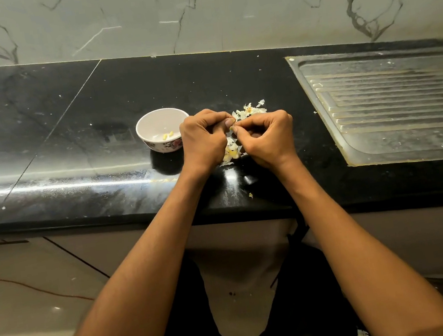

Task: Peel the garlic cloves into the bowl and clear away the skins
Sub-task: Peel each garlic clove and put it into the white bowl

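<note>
In the head view both hands meet fingertip to fingertip over the black counter [74,149], and the clove [231,127] sits pinched right between them: the left hand [204,138] has its fingers curled in with the thumb laid over the top of the clove, and the right hand [266,138] nips at it from the other side with thumb and forefinger. Both grips are closed on that one clove; neither hand is free. Only a sliver of the clove shows, so its long axis cannot be told, and whether skin still clings to it is too small to judge. The relation that matters for the drop is the bowl [150,121]: it stands on the counter just beside the left hand, to that hand's outer side, its rim partly hidden behind the knuckles. So the left hand is the nearer one, and a short move leftward should carry the clove over the rim. Inside the bowl lie a few peeled pieces [168,135], pale yellow. The skins [249,110] lie in a loose papery heap, white with yellowish flecks, under and beyond the hands, with more showing below the fingers, and one scrap nearer the counter's front edge. A steel drainboard [394,104] lies well apart on the right.
</note>
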Action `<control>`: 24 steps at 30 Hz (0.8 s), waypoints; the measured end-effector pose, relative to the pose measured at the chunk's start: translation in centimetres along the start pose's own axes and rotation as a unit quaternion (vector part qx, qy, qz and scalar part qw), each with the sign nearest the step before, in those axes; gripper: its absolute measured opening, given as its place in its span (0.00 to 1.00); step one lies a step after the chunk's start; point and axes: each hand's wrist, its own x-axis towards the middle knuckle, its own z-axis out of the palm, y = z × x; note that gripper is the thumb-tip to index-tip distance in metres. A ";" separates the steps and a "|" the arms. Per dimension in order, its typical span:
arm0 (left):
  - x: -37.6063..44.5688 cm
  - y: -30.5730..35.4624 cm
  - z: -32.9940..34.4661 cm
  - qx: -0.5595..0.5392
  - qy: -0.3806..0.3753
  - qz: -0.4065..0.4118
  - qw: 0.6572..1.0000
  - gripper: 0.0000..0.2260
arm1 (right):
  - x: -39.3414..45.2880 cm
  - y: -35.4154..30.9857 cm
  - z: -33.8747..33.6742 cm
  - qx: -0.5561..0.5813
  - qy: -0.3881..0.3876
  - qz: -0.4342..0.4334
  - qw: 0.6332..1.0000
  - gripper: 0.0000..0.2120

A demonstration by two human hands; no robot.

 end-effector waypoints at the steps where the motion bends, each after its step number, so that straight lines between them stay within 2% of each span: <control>1: 0.0 0.0 0.0 -0.001 0.002 0.000 1.000 0.05 | 0.0 0.0 0.0 0.002 0.001 0.001 1.000 0.03; 24: -0.1 0.1 0.1 0.020 -0.013 0.018 1.000 0.06 | 0.1 0.3 0.3 -0.033 0.011 0.004 0.999 0.03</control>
